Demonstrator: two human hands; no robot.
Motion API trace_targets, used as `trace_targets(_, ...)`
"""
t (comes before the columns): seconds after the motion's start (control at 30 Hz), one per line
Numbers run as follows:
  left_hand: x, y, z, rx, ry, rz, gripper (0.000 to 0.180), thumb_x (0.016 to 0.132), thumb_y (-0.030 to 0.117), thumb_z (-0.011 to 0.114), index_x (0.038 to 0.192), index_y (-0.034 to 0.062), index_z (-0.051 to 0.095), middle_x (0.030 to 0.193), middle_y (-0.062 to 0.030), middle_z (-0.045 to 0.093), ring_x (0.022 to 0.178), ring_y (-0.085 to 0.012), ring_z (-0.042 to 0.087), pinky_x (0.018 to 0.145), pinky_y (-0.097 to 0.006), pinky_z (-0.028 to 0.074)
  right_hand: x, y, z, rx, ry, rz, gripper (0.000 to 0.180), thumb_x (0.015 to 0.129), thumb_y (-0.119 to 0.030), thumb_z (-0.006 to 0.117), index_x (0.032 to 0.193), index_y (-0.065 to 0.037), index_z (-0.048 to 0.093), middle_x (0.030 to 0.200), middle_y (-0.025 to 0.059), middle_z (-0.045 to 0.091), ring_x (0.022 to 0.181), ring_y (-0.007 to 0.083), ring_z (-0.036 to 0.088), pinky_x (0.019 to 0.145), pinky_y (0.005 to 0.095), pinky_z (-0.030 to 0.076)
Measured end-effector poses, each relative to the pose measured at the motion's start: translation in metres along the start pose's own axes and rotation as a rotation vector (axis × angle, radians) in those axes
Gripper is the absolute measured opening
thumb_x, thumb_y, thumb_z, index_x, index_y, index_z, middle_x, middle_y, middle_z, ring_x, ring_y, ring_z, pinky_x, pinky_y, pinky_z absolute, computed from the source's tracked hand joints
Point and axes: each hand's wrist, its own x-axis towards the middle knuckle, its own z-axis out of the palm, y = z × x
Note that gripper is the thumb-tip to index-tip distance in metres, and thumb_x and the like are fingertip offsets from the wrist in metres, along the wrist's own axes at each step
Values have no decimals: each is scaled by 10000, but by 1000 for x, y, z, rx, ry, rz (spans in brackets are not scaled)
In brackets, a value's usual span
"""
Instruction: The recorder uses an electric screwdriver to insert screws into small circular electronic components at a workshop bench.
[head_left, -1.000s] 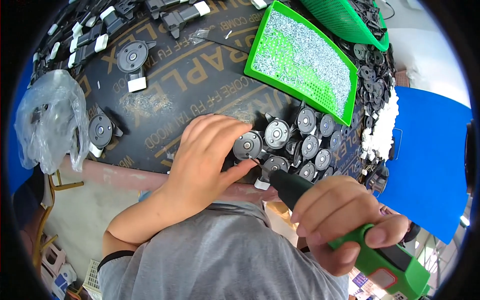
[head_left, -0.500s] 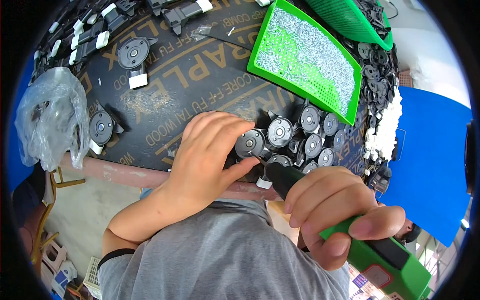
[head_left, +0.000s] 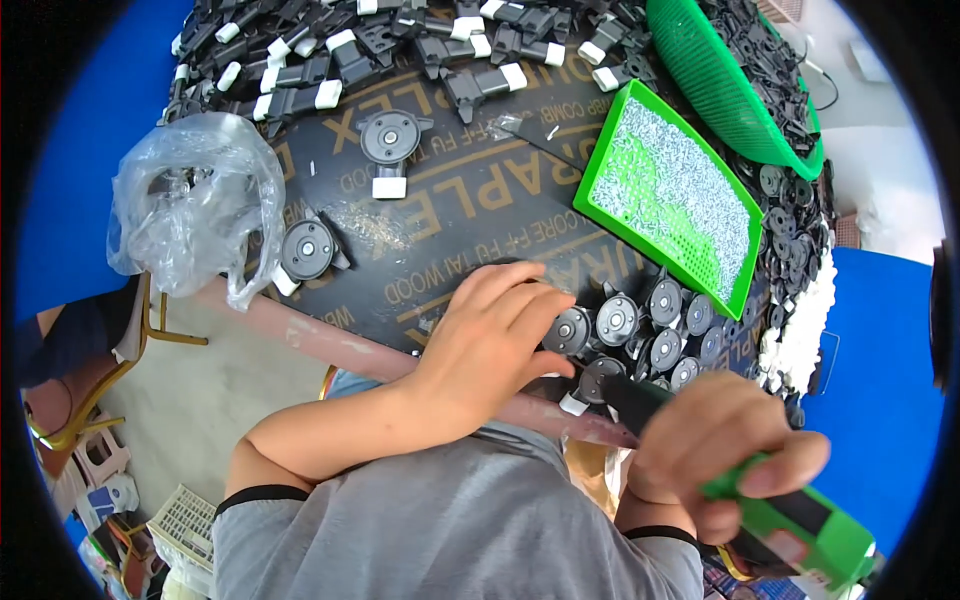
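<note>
My left hand (head_left: 490, 345) curls at the table's near edge, its fingertips and thumb around the rim of a black round plastic part (head_left: 568, 331). In my right hand (head_left: 715, 435) is a green electric screwdriver (head_left: 815, 530) with a black nose. The nose points left, close by another black round part with a white end (head_left: 602, 381); motion blurs my right hand, and the bit is hard to make out. Several similar round parts (head_left: 617, 319) sit in a cluster just right of my left hand.
A green tray (head_left: 655, 245) of small silvery screws stands behind the cluster. Beyond it is a green basket (head_left: 690, 90) of black parts. White pieces (head_left: 795, 330) are heaped at right. A clear plastic bag (head_left: 195, 205) lies left; black-and-white parts (head_left: 480, 90) line the far side.
The whole view has shifted, so the table's things appear farther right and lower. The screwdriver's thin bit, seen earlier at the part by my left hand, no longer shows clearly.
</note>
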Motion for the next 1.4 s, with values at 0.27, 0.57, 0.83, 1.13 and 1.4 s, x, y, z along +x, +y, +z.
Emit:
trace_targets(0.27,46,-40,-89,905,80,-105,488,971,71,550,1446,4,462,1490,-177,471,1399,-361,405,1165,-498,290,6,-36,-66,-370,583,-99,234,995,-138,529,1195,-60,437,669,68,512,496,167,517,479,307,480)
trace_targets(0.57,21,-17,-48,689,-6,-72,499,944,47,571,1430,-16,475,1416,-174,534,1298,-342,510,1130,-481,359,5,24,-103,-525,699,41,216,937,-38,539,1119,-34,422,651,73,488,531,174,498,515,349,480)
trace_targets(0.83,12,7,-25,249,-76,-20,525,817,58,750,1321,13,610,1308,-147,623,1212,-349,576,1071,-442,413,4,39,-110,-552,695,58,228,915,-15,534,1112,-15,418,642,93,484,507,190,488,498,372,476)
trace_targets(1.13,11,-4,-21,-14,30,-131,523,723,75,834,1215,19,667,1235,-137,662,1148,-321,615,986,-400,476,3,42,-109,-571,681,65,240,917,-31,535,1123,-28,413,644,89,484,507,189,482,503,361,471)
trace_targets(1.4,15,-11,-24,-136,42,-147,510,676,130,859,1151,51,689,1171,-103,700,1117,-312,625,960,-399,486,24,-32,-33,-262,371,26,232,1007,-162,408,1215,-72,460,730,71,511,579,154,497,540,309,445)
